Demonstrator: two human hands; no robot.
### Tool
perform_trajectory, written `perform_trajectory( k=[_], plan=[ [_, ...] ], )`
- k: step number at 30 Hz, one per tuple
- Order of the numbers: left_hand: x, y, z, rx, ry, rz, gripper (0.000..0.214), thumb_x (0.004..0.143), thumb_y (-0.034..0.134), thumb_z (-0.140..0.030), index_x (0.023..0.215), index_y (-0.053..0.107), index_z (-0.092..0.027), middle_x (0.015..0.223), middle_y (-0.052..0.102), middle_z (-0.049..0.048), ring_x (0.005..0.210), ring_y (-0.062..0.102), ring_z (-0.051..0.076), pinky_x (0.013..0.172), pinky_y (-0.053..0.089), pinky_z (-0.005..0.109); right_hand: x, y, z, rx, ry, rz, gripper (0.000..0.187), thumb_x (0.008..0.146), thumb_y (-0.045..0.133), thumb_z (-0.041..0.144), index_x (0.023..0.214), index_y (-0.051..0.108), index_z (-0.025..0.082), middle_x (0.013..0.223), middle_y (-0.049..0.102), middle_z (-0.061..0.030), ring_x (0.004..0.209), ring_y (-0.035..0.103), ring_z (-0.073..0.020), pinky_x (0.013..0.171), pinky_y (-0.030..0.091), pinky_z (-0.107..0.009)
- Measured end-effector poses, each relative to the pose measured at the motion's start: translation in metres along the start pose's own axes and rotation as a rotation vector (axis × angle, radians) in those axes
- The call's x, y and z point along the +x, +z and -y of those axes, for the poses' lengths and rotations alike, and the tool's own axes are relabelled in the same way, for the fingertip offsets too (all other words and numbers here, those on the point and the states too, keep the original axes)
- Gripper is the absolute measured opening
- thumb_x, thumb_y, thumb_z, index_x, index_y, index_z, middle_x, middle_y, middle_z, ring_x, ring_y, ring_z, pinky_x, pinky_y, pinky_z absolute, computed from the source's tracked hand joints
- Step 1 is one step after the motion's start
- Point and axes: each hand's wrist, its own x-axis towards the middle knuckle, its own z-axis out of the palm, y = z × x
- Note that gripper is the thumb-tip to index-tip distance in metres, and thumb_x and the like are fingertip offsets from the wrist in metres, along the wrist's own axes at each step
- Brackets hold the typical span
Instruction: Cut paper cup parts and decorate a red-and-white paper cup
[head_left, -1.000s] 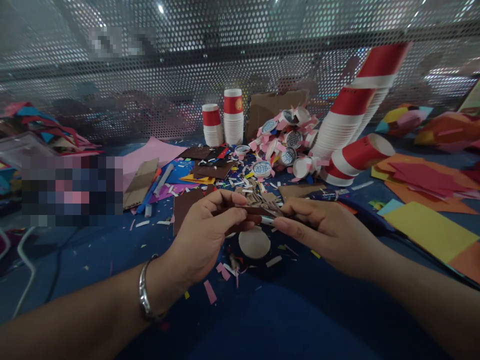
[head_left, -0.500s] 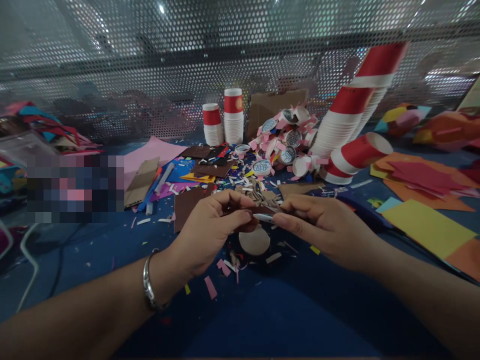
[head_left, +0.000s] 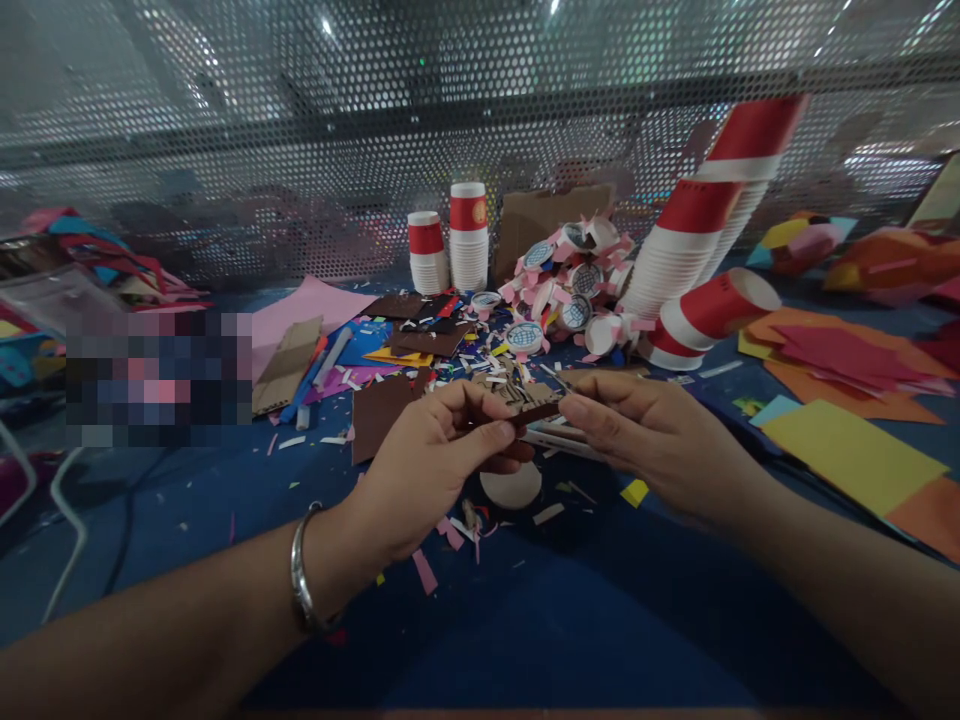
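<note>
The blue table (head_left: 525, 640) is spreading beneath your work, and the leaning cup stack (head_left: 679, 245) is standing beyond your right hand (head_left: 660, 445). Your left hand (head_left: 431, 460) is pinching the brown piece (head_left: 536, 413) between your palms; your right is curling in at its other end, though I cannot tell what it is gripping. The pale disc (head_left: 514, 487) is lying below. More of the slim pale item (head_left: 566, 440) is now showing under your right thumb, and a thin pointed thing (head_left: 555, 377) is newly poking out above, suggesting you are shifting your right-hand hold while the left is steadying the piece.
</note>
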Motion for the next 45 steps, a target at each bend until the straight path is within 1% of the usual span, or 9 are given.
perform_trajectory(
  k=[4, 8, 13, 19, 23, 28, 34, 39, 45],
  plan=[
    [-0.007, 0.0, 0.0, 0.335, 0.236, -0.005, 0.007, 0.092, 0.069, -0.022, 0.093, 0.062, -0.021, 0.084, 0.069, -0.0003, 0.078, 0.073, 0.017, 0.074, 0.056, 0.028, -0.002, 0.004, 0.0, 0.338, 0.154, 0.037, 0.042, 0.092, 0.07, 0.057, 0.08, 0.052, 0.022, 0.063, 0.032, 0.0073, 0.052, 0.024, -0.0079, 0.046, 0.017, -0.025],
    [-0.011, -0.003, -0.002, 0.657, 0.476, -0.055, 0.005, 0.094, 0.065, -0.017, 0.095, 0.065, -0.023, 0.091, 0.07, 0.0002, 0.084, 0.068, 0.016, 0.078, 0.051, 0.027, -0.002, 0.005, 0.001, 0.507, 0.211, 0.094, 0.041, 0.092, 0.074, 0.051, 0.079, 0.05, 0.02, 0.063, 0.026, 0.0096, 0.051, 0.016, -0.0052, 0.043, 0.01, -0.022],
    [-0.009, -0.004, -0.004, 0.755, 0.56, -0.078, 0.014, 0.089, 0.065, -0.009, 0.087, 0.068, -0.022, 0.089, 0.072, 0.001, 0.086, 0.067, 0.017, 0.079, 0.048, 0.028, -0.004, 0.005, 0.007, 0.526, 0.226, 0.178, 0.033, 0.087, 0.081, 0.043, 0.088, 0.06, 0.017, 0.062, 0.032, 0.0103, 0.049, 0.017, -0.0037, 0.042, 0.01, -0.022],
    [-0.011, -0.002, -0.002, 0.627, 0.443, -0.046, 0.01, 0.087, 0.069, -0.013, 0.092, 0.073, -0.022, 0.094, 0.075, 0.0035, 0.09, 0.07, 0.02, 0.083, 0.051, 0.031, -0.005, 0.003, 0.009, 0.484, 0.225, 0.122, 0.037, 0.078, 0.088, 0.041, 0.086, 0.061, 0.017, 0.063, 0.039, 0.0098, 0.048, 0.022, -0.0027, 0.042, 0.012, -0.022],
    [-0.002, -0.005, -0.002, 0.221, 0.257, -0.044, 0.035, 0.077, 0.081, -0.015, 0.111, 0.07, -0.02, 0.103, 0.076, 0.0059, 0.097, 0.071, 0.022, 0.087, 0.054, 0.032, -0.007, 0.002, 0.008, 0.46, 0.176, 0.095, 0.033, 0.08, 0.087, 0.039, 0.083, 0.061, 0.018, 0.063, 0.042, 0.0088, 0.049, 0.028, -0.0032, 0.044, 0.016, -0.021],
    [0.008, -0.003, -0.003, -0.285, -0.017, -0.135, 0.016, 0.072, 0.08, -0.011, 0.086, 0.072, -0.015, 0.078, 0.07, 0.0001, 0.073, 0.064, 0.01, 0.072, 0.052, 0.021, -0.006, 0.002, 0.006, 0.44, 0.104, 0.03, 0.03, 0.086, 0.082, 0.04, 0.081, 0.061, 0.019, 0.065, 0.042, 0.0075, 0.049, 0.028, -0.0041, 0.045, 0.016, -0.023],
    [-0.003, 0.006, 0.001, -0.152, 0.031, 0.076, 0.012, 0.082, 0.081, -0.021, 0.093, 0.082, -0.017, 0.09, 0.078, 0.0051, 0.082, 0.07, 0.014, 0.074, 0.053, 0.024, -0.005, 0.006, 0.006, 0.356, 0.072, 0.022, 0.033, 0.084, 0.082, 0.044, 0.081, 0.061, 0.019, 0.066, 0.045, 0.0061, 0.051, 0.031, -0.0059, 0.044, 0.018, -0.024],
    [-0.002, 0.006, 0.008, 0.006, 0.052, 0.061, 0.014, 0.088, 0.077, -0.028, 0.097, 0.084, -0.02, 0.082, 0.078, 0.0054, 0.078, 0.07, 0.016, 0.068, 0.053, 0.025, -0.006, 0.008, 0.005, 0.252, 0.047, 0.076, 0.032, 0.086, 0.08, 0.045, 0.082, 0.062, 0.019, 0.069, 0.047, 0.0054, 0.055, 0.032, -0.0074, 0.048, 0.022, -0.025],
    [0.001, 0.004, 0.009, -0.098, 0.006, 0.039, 0.009, 0.087, 0.079, -0.025, 0.091, 0.085, -0.018, 0.077, 0.078, 0.0047, 0.073, 0.071, 0.014, 0.066, 0.056, 0.021, -0.006, 0.007, 0.005, 0.234, 0.034, 0.113, 0.038, 0.091, 0.073, 0.053, 0.081, 0.059, 0.019, 0.062, 0.037, 0.0084, 0.052, 0.024, -0.007, 0.048, 0.021, -0.025]
  ],
)
